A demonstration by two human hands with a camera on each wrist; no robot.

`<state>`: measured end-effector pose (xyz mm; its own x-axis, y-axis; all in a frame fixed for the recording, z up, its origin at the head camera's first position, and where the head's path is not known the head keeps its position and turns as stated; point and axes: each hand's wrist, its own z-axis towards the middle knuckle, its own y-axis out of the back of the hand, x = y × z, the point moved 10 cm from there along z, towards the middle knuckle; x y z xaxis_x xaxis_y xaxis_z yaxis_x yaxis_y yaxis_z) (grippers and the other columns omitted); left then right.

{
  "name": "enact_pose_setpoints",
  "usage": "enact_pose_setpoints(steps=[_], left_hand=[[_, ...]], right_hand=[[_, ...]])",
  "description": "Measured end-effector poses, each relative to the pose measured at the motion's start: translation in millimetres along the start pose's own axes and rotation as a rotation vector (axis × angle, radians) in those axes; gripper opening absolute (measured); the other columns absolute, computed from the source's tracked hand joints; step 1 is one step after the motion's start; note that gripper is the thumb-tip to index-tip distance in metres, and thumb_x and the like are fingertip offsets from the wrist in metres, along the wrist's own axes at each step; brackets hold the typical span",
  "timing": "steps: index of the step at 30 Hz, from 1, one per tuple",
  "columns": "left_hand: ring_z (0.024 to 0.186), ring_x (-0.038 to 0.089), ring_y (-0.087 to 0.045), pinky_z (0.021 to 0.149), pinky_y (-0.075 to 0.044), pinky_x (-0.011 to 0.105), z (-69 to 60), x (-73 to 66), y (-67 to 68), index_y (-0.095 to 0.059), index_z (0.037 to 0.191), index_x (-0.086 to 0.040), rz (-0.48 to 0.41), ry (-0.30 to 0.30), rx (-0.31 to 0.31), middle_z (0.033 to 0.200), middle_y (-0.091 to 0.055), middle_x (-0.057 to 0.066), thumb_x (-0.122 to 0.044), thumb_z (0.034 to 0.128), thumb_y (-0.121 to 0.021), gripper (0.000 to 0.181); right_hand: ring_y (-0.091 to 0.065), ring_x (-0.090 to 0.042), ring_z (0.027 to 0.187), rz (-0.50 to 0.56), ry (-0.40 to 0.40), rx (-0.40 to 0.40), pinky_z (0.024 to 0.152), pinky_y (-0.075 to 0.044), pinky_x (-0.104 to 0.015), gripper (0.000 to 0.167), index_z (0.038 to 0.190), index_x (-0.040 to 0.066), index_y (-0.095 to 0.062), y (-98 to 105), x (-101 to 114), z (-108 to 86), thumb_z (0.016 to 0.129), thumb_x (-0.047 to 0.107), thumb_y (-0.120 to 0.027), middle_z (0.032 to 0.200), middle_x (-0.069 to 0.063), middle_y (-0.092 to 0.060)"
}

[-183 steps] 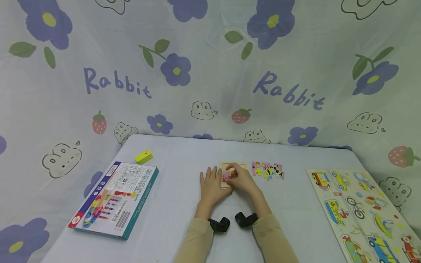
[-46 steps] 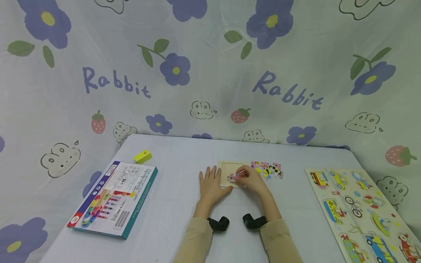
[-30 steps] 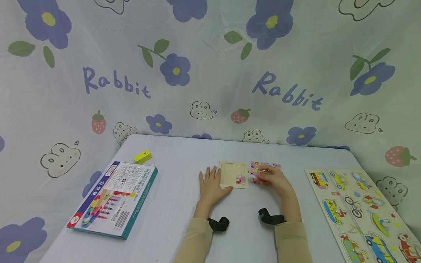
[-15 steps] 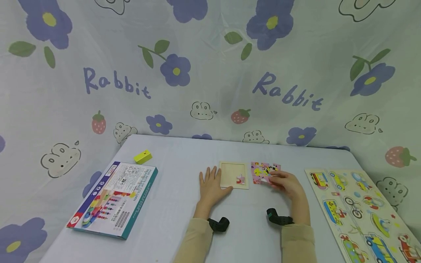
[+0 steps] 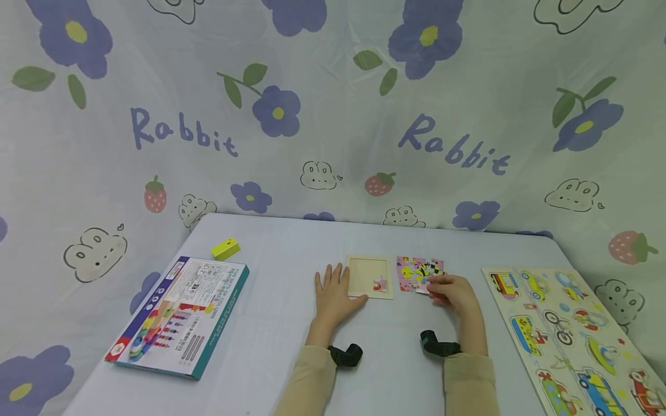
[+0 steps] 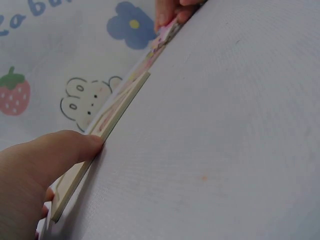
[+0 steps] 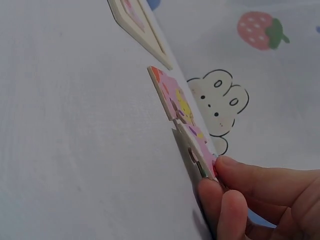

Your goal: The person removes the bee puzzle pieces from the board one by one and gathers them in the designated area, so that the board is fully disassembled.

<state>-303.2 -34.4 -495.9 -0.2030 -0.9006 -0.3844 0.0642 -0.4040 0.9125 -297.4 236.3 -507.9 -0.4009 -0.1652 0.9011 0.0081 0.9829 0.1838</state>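
Note:
My left hand [image 5: 333,294] lies with fingers spread on the table, its thumb touching the lower edge of a shallow wooden puzzle tray [image 5: 364,277]. One pink puzzle piece [image 5: 380,283] sits in the tray's lower right corner. To the right of the tray lies a partly joined pink and yellow jigsaw puzzle [image 5: 413,270]. At its lower right my right hand [image 5: 455,294] pinches a pink puzzle piece [image 7: 202,152] between thumb and fingers, tilted against the joined pieces in the right wrist view. The fingers cover part of that piece.
A boxed toy set [image 5: 182,315] lies at the left, with a yellow block [image 5: 226,249] behind it. A large wooden vehicle puzzle board [image 5: 577,335] lies at the right. A printed curtain [image 5: 333,115] hangs behind the white table [image 5: 291,242].
My right hand has moved right from the tray to the jigsaw's lower right, carrying a piece. Pink pieces at the tray's left are gone from there; one sits in its right corner. Left hand stays.

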Motion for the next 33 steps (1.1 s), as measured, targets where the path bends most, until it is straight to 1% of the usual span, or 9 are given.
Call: enact_pose_setpoints(steps=[3,9,13,18,27,33], left_hand=[[0.138,0.034,-0.019,0.109,-0.005,0.056,-0.1,0.0,0.1,-0.04,0.14,-0.008,-0.001,0.0,0.0,0.147,-0.033,0.013,-0.059,0.0774,-0.059,0.083],[0.138,0.034,-0.02,0.109,-0.005,0.057,-0.1,0.0,0.3,-0.04,0.14,-0.008,0.001,-0.002,-0.002,0.147,-0.033,0.012,-0.06,0.0774,-0.059,0.083],[0.138,0.034,-0.02,0.109,-0.005,0.056,-0.3,-0.1,0.3,-0.04,0.14,-0.008,0.008,-0.001,0.002,0.147,-0.033,0.012,-0.06,0.0776,-0.058,0.083],[0.138,0.034,-0.019,0.109,-0.005,0.056,-0.7,-0.9,1.6,-0.04,0.14,-0.007,-0.003,0.0,0.005,0.146,-0.033,0.013,-0.059,0.0777,-0.058,0.083],[0.138,0.034,-0.019,0.11,-0.004,0.056,-0.8,-1.4,1.4,-0.04,0.14,-0.007,-0.006,0.003,0.014,0.147,-0.032,0.013,-0.059,0.0779,-0.058,0.083],[0.138,0.034,-0.019,0.109,-0.005,0.056,-1.2,-1.8,2.1,-0.04,0.14,-0.007,-0.009,0.002,0.013,0.147,-0.033,0.013,-0.058,0.0777,-0.059,0.083]], right_hand=[[-0.059,-0.005,0.06,-0.023,-0.008,-0.015,0.055,-0.051,-0.019,0.038,0.12,-0.009,-0.054,0.1,-1.0,0.4,0.086,0.008,-0.063,0.072,0.003,-0.061],[-0.056,-0.006,0.056,-0.035,-0.022,-0.039,0.053,-0.05,-0.018,0.038,0.119,-0.008,-0.055,1.1,-2.0,0.3,0.086,0.008,-0.063,0.07,0.002,-0.061],[-0.054,-0.006,0.056,-0.048,-0.03,-0.054,0.053,-0.05,-0.018,0.039,0.121,-0.006,-0.054,2.2,-2.9,0.9,0.086,0.008,-0.062,0.073,0.001,-0.061],[-0.053,-0.006,0.058,-0.076,-0.011,-0.065,0.054,-0.049,-0.018,0.04,0.122,-0.004,-0.054,1.6,1.0,2.7,0.086,0.01,-0.062,0.08,0.0,-0.058],[-0.058,-0.004,0.069,-0.014,0.097,-0.004,0.063,-0.052,-0.018,0.043,0.125,-0.006,-0.051,-17.3,20.0,4.8,0.087,0.008,-0.062,0.09,0.0,-0.057],[-0.059,-0.005,0.071,0.068,0.138,0.047,0.067,-0.053,-0.021,0.045,0.126,-0.007,-0.05,-33.5,27.5,7.4,0.086,0.007,-0.063,0.088,0.004,-0.06]])
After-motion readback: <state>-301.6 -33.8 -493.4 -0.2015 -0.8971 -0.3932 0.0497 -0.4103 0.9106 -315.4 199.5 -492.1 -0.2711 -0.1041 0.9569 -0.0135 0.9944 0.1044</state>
